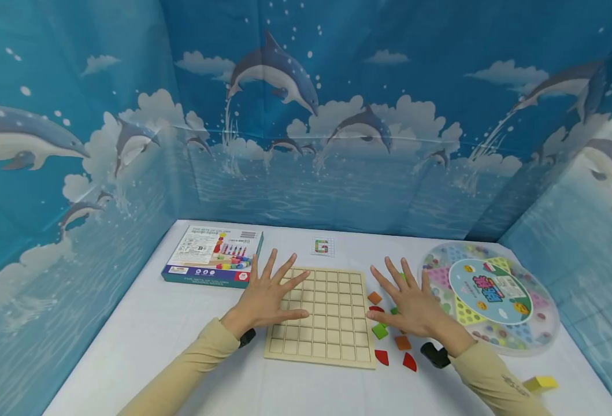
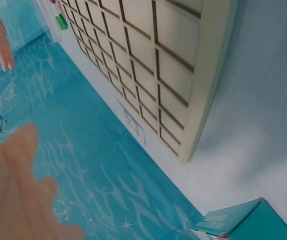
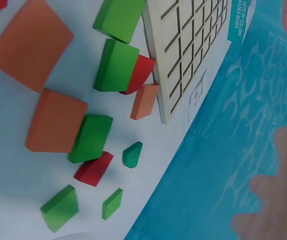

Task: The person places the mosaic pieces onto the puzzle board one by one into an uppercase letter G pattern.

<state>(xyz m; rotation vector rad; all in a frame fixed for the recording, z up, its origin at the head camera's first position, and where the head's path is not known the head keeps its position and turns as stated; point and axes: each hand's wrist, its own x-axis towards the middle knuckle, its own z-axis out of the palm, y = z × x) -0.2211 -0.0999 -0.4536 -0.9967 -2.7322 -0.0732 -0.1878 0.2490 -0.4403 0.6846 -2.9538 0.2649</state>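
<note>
My left hand point(image 1: 266, 297), fingers spread, hovers over the left side of a wooden grid board point(image 1: 332, 309) with square cells. My right hand point(image 1: 415, 306) is likewise spread, above a scatter of small coloured pieces right of the board; it holds nothing. Among these pieces are orange squares point(image 3: 56, 122), green squares point(image 3: 116, 65) and red quarter-round pieces point(image 1: 381, 357). Several of them lie under the right hand and are partly hidden in the head view. Behind the board lies a small card point(image 1: 323, 247) with a coloured G-shaped pattern on a grid.
A flat game box point(image 1: 212, 254) lies at the back left. On the right is a round clear case point(image 1: 493, 297) with a star-shaped board and marbles. A yellow block point(image 1: 540, 385) sits near the right sleeve. Dolphin-printed curtains point(image 1: 306, 173) enclose the white table point(image 1: 222, 375).
</note>
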